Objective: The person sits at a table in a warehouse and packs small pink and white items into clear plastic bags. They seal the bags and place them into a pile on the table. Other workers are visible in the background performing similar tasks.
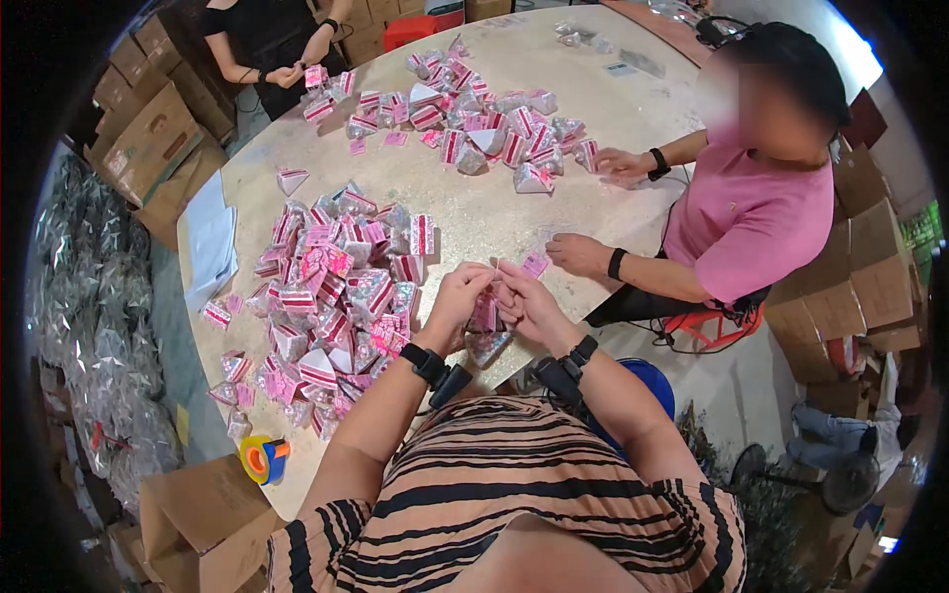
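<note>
My left hand [462,301] and my right hand [532,301] meet at the table's near edge with fingers closed in a pinch. Both pinch the top of a small clear package [487,343] with pink and white inside, which hangs below them; the exact grip is hidden by the fingers. Just left of my hands spreads a large pile of similar clear packages [341,292] with pink-and-white striped cards. A pink tag [535,264] lies beyond my right hand, near a co-worker's hand [578,254].
A second heap of packages [484,128] covers the table's far part [366,193]. A tape roll [263,460] sits at the left edge, papers [211,242] farther up. A pink-shirted person [761,198] sits at right; another person [267,49] stands far left. Cardboard boxes [203,514] surround the table.
</note>
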